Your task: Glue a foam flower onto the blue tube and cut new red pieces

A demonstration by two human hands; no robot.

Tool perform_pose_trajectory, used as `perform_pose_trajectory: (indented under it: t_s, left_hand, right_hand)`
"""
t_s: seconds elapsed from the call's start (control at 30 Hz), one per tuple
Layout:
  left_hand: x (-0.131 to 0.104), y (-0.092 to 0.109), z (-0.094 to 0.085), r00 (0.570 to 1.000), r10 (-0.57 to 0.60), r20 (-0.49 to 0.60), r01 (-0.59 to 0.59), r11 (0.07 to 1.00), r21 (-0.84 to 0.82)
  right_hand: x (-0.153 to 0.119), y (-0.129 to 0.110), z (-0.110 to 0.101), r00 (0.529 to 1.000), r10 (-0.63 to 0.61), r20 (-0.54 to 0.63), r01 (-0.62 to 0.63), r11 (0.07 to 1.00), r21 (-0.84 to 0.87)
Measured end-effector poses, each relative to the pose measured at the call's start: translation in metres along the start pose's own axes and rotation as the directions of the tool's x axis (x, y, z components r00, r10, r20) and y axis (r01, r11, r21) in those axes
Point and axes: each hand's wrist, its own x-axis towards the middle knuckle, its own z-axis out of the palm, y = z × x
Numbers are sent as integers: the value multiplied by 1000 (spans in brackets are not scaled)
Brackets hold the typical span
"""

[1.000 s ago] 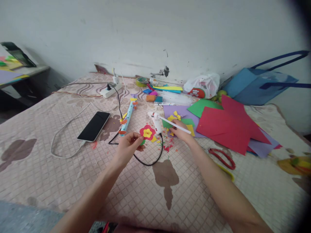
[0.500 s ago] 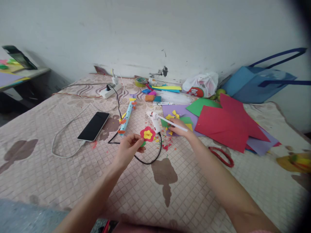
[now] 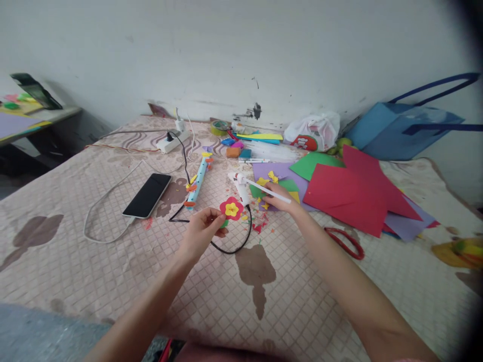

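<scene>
My left hand point(image 3: 207, 226) pinches a paper flower point(image 3: 231, 208), with red petals and a yellow centre, between thumb and fingers; a bit of green shows below it. To the right, my right hand point(image 3: 279, 197) is low over green paper point(image 3: 290, 186) and small yellow paper pieces point(image 3: 272, 176). Its fingers look slightly apart at the scraps, partly behind the long white glue stick. That stick belongs to a white glue gun point(image 3: 241, 192) lying between my hands. Left of the gun is a light-blue dotted strip point(image 3: 198, 180) with orange and yellow paper bits attached.
A phone point(image 3: 148, 195) on a charging cable lies at left, below a power strip point(image 3: 172, 142). Red paper sheets point(image 3: 345, 198) and red-handled scissors point(image 3: 344, 243) are at right. A blue bag point(image 3: 400, 131) and a white plastic bag point(image 3: 313, 129) stand by the wall.
The view has shifted very slightly. My left hand still holds the flower, and my right hand stays at the paper scraps with little visible movement.
</scene>
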Motion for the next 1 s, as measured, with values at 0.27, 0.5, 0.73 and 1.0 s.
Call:
perform_pose_trajectory:
  t_s: [0.27,0.5,0.73,1.0]
  left_hand:
    - [1,-14,0,981,194,7,-184,919,350]
    - [3,-13,6,979,200,33,-186,820,541]
    - [8,-12,13,956,271,108,-231,476,848]
    - [8,-7,12,930,353,104,-166,149,975]
  right_hand:
    - [2,-1,-1,999,-32,11,31,999,25]
    - [-7,3,-4,997,57,-56,-52,995,87]
    - [-13,0,-5,997,61,-39,-54,989,140]
    - [-6,-7,-2,998,48,-26,-43,982,183]
